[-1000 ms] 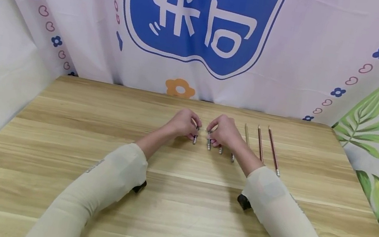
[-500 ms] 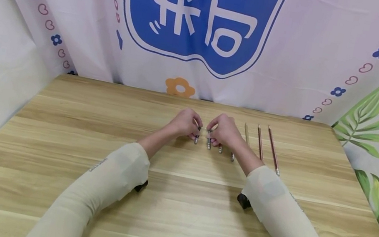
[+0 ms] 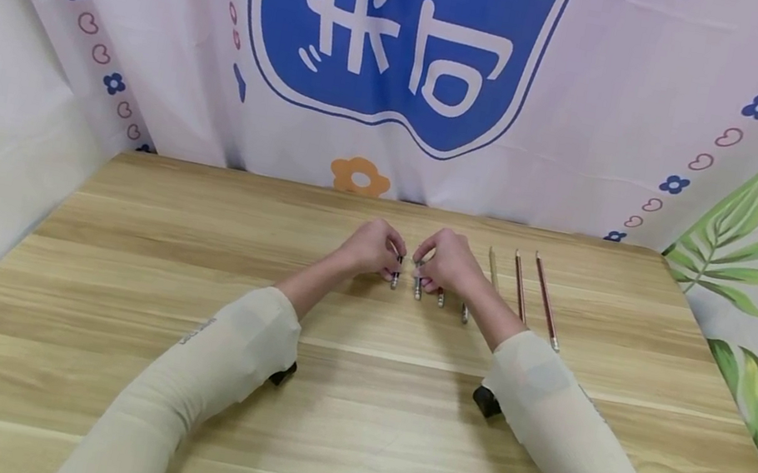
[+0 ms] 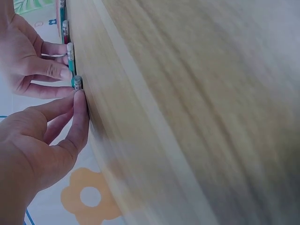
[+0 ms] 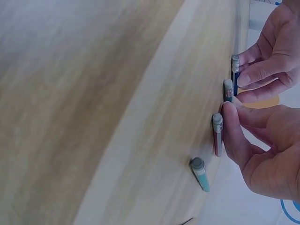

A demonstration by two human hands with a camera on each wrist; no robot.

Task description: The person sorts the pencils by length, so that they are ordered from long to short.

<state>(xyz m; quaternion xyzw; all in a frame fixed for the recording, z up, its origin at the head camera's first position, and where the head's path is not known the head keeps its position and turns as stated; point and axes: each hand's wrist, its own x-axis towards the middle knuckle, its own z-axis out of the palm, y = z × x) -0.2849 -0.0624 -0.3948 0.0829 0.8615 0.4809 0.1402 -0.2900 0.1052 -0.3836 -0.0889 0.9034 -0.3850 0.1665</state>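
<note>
My left hand (image 3: 369,247) pinches a dark blue pencil (image 5: 235,72) near its eraser end, on the wooden table (image 3: 344,433). Close to its right, my right hand (image 3: 451,261) has thumb and fingers on a green pencil (image 5: 228,89). Both pencils lie with their erasers toward me, a narrow gap between them, and the hands hide their far ends. Beside the right hand lie a red pencil (image 5: 218,133) and a lighter green pencil (image 5: 200,173), partly hidden in the head view.
Farther right lie a yellowish pencil (image 3: 493,265) and two reddish pencils, one partly behind the right forearm and the other the outermost pencil (image 3: 547,300). A printed curtain (image 3: 594,139) hangs along the table's back edge; a leaf-patterned cloth (image 3: 749,251) stands at the right.
My left hand has slid slightly to the right with the dark blue pencil, narrowing the gap to the green pencil. The right hand has stayed in place.
</note>
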